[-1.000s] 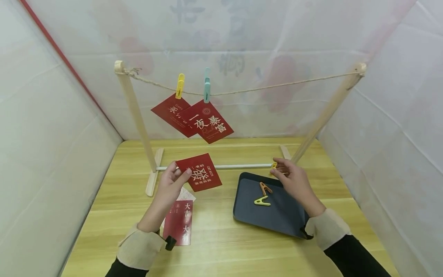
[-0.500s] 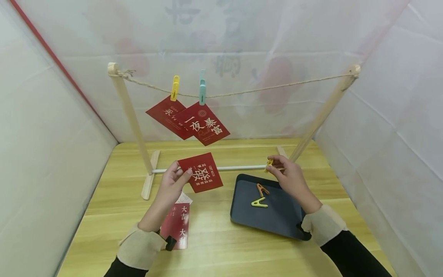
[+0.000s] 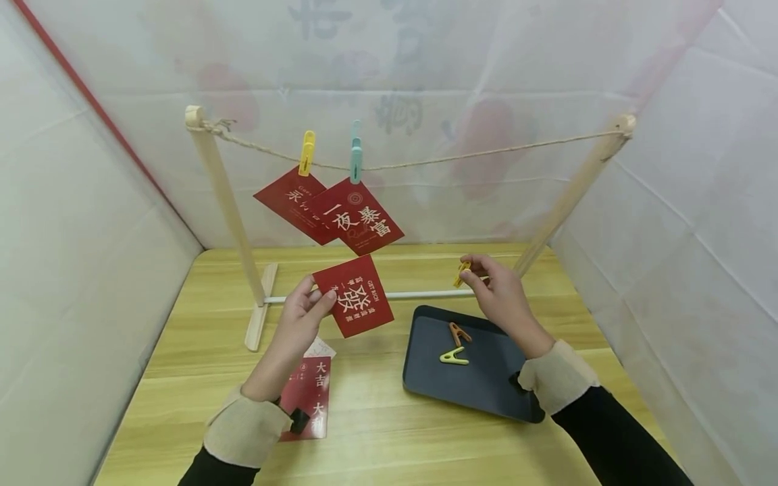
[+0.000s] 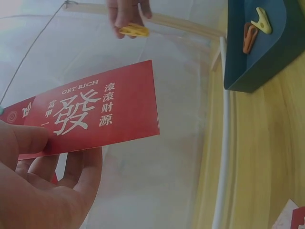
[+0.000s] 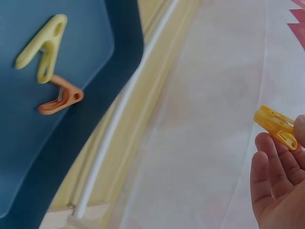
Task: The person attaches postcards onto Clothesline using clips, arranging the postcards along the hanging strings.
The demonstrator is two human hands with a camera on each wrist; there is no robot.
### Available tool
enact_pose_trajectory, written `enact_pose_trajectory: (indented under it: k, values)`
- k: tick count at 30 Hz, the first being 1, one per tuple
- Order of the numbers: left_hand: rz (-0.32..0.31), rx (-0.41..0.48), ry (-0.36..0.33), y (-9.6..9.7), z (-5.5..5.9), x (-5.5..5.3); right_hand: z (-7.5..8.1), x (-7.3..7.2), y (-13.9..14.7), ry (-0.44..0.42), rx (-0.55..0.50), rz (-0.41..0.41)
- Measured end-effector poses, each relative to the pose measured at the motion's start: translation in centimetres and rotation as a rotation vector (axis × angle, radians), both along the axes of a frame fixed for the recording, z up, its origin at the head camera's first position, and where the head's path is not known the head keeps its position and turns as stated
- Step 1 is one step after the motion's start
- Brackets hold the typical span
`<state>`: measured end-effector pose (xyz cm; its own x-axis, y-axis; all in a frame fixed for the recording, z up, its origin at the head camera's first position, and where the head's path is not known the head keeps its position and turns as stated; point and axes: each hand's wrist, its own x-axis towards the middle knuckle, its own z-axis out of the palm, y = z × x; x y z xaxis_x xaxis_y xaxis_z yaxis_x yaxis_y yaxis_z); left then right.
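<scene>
My left hand [image 3: 299,316] pinches a square red card [image 3: 355,297] with white Chinese characters and "GET RICH" on it, thumb in front and fingers behind. Between the thumb and fingers of my right hand [image 3: 500,290] is a yellow clothespin [image 5: 276,126], raised above the tray's far edge. Two more red cards hang by a corner from a twine line [image 3: 462,156]. A yellow clothespin [image 3: 306,154] holds the left card [image 3: 292,202], and a light blue clothespin [image 3: 355,162] holds the right card [image 3: 365,223], which overlaps the left one.
A dark tray [image 3: 486,395] holds an orange clothespin [image 3: 458,333] and a pale yellow clothespin [image 3: 454,356]. Another red card [image 3: 313,398] and a white paper [image 3: 319,347] lie by my left forearm. Wooden posts [image 3: 221,202] and a white rod [image 3: 419,295] form the frame.
My right hand has moved left and up, carrying the yellow clothespin away from over the tray. The card in my left hand has risen slightly, its lower part tilting. The view has shifted a little.
</scene>
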<state>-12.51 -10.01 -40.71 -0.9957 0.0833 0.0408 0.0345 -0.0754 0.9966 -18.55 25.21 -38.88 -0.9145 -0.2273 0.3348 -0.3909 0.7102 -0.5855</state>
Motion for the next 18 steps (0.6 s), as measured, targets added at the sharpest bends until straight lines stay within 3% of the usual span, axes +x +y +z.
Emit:
enact_pose_trajectory:
  k: [7, 18]
  values:
    - [-0.026, 0.001, 0.027, 0.1, -0.3, 0.0, 1.1, -0.3, -1.2, 0.040, -0.019, -0.008]
    - [-0.026, 0.016, 0.056, -0.5, 0.5, -0.2, 3.1, -1.1, -2.9, 0.050, -0.010, -0.011]
